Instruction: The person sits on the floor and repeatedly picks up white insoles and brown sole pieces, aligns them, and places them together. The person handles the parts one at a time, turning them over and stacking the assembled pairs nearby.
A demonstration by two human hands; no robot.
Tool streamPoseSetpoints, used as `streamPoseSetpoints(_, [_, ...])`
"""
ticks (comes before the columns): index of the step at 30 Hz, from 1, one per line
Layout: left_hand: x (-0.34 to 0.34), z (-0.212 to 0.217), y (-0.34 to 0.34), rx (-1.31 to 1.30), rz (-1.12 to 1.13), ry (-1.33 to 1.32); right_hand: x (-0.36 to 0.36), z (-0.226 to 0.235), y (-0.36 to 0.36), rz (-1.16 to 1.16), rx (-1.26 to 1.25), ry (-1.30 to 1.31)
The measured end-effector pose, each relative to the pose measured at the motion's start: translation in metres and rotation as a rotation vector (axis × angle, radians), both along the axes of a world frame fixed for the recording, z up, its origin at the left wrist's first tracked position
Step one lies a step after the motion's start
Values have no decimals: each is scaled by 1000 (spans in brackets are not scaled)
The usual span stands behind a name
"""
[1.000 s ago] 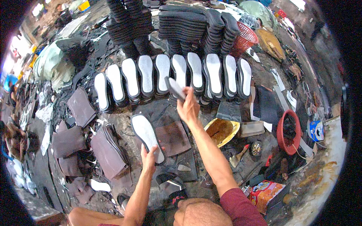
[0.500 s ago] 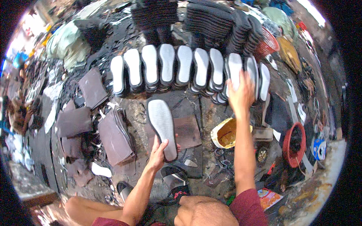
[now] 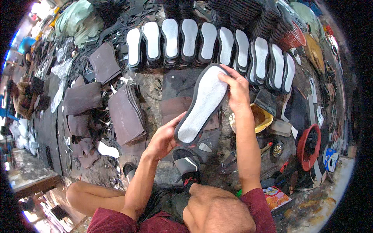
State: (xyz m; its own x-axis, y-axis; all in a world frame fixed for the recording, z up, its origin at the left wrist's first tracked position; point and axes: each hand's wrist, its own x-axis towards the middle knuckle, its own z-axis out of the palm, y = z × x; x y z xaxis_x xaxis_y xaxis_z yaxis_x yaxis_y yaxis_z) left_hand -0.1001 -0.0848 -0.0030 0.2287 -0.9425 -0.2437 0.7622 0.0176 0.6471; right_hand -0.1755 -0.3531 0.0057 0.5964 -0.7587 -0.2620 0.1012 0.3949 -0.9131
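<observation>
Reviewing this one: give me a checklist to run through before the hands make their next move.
1. Right hand gripping the upper end of the held insole, thumb on top: ok.
2. Left hand at its lower end: ok.
3. White face toward the camera: ok.
4. Underside condition: cannot tell, hidden.
5. Row of white-topped insole stacks standing beyond the hands: ok.
6. Right forearm clear of the yellow container: cannot tell, they overlap in view.

slanted insole [image 3: 203, 104], left grip [image 3: 163, 139] low, right grip [image 3: 237, 91] high
</observation>
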Motion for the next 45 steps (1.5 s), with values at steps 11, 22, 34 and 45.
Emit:
streamPoseSetpoints(11, [10,23,2,-26,48,176,-33,7,-4,86,-97,-162])
streamPoseSetpoints(22, [23,31,5,3,537,-948,-89,7,24,-36,-98,-194])
streamPoseSetpoints(34, [43,-91,59,126,296,322,-66,-42,77,19,486,-234])
streamPoseSetpoints(45, [19,-155,42,873,410,-459,-98,-174,65,26,-275,561])
